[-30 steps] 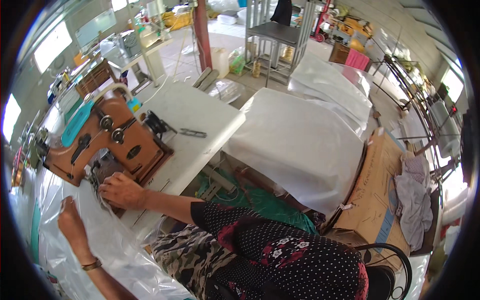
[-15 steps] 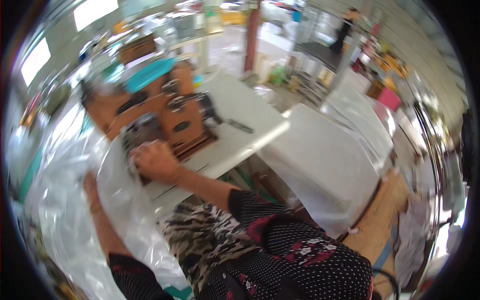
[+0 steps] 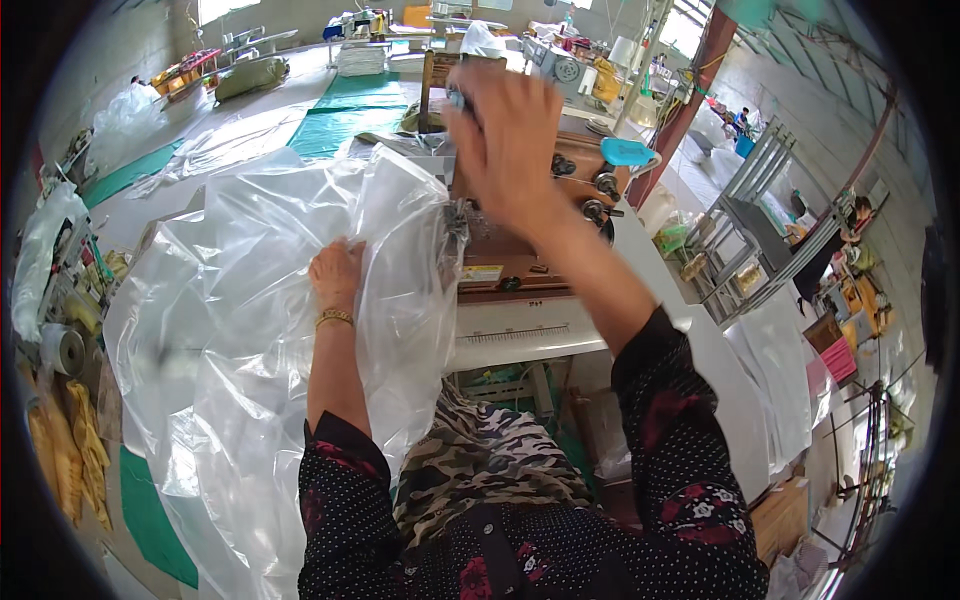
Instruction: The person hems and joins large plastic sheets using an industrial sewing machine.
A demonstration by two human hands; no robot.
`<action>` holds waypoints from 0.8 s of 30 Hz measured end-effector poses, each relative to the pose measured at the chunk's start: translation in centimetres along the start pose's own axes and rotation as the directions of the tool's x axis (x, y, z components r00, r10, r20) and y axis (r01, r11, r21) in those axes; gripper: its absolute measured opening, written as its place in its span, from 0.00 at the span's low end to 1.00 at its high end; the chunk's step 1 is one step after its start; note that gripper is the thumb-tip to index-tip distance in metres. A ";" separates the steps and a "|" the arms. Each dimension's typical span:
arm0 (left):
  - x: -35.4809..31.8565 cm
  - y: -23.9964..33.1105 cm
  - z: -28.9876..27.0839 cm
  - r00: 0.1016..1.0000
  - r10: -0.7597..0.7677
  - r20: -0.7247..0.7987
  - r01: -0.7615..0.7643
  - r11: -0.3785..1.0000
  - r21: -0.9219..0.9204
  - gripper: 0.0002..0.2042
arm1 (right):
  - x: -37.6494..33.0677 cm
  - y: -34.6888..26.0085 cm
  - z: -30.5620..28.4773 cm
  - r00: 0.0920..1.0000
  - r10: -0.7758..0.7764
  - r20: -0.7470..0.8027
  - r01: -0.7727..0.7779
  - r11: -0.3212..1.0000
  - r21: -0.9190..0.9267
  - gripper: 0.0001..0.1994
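Note:
A large clear plastic sheet [image 3: 250, 370] spreads in loose folds over the left side of the work table. My left hand [image 3: 337, 272], a gold-coloured bracelet at its wrist, has its fingers closed on a fold of the sheet. The sheet's right edge reaches the needle end of a brown sewing machine [image 3: 505, 268]. In front of the upper left part of the machine, my right hand [image 3: 515, 150] is raised, back toward me. Its fingertips bend away and blur, so whether they grip anything is hidden. A turquoise piece [image 3: 627, 152] lies on top of the machine.
The white table edge [image 3: 520, 340] with ruler markings runs before me. White sheets [image 3: 765, 370] hang at the right. Green and white cloth [image 3: 355, 110] covers the floor beyond. A red post [image 3: 690, 95] stands behind the machine. Yellow gloves [image 3: 75, 450] hang at the left.
My view has swung left. My right hand has risen from the machine's needle end to its upper part. My left hand now lies farther onto the plastic sheet.

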State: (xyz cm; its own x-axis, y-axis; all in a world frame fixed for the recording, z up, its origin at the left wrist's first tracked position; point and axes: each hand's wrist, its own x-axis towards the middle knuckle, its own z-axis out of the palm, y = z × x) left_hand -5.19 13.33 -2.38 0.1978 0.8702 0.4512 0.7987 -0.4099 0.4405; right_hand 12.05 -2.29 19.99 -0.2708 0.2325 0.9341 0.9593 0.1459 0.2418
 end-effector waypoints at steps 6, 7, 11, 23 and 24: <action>0.3 0.2 0.5 1.000 -0.012 0.009 0.013 1.000 -0.021 0.17 | 8.5 5.5 4.8 0.759 0.407 0.508 -0.167 0.876 -0.453 0.17; 0.5 0.3 0.6 1.000 -0.009 0.011 0.009 1.000 -0.028 0.17 | 9.0 6.8 5.6 0.759 0.409 0.507 -0.164 0.873 -0.459 0.17; 0.5 0.3 0.1 1.000 -0.012 0.021 0.013 0.998 -0.059 0.17 | 9.1 7.7 7.3 0.626 0.508 0.591 -0.291 0.856 -0.428 0.18; 0.7 -0.2 0.7 1.000 0.020 0.014 -0.019 0.996 -0.088 0.18 | 6.6 7.2 4.9 0.869 0.328 0.370 -0.173 0.902 -0.395 0.15; 0.7 -0.3 0.6 1.000 0.025 0.018 -0.023 0.996 -0.085 0.18 | 6.3 6.5 5.0 0.906 0.250 0.342 -0.096 0.907 -0.410 0.15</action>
State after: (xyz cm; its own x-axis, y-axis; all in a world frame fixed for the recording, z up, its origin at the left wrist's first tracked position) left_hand -4.94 14.24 -2.68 0.2278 0.8647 0.4476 0.7426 -0.4517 0.4945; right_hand 16.20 4.90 26.14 -0.0326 0.5759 0.8169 0.9290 -0.2840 0.2373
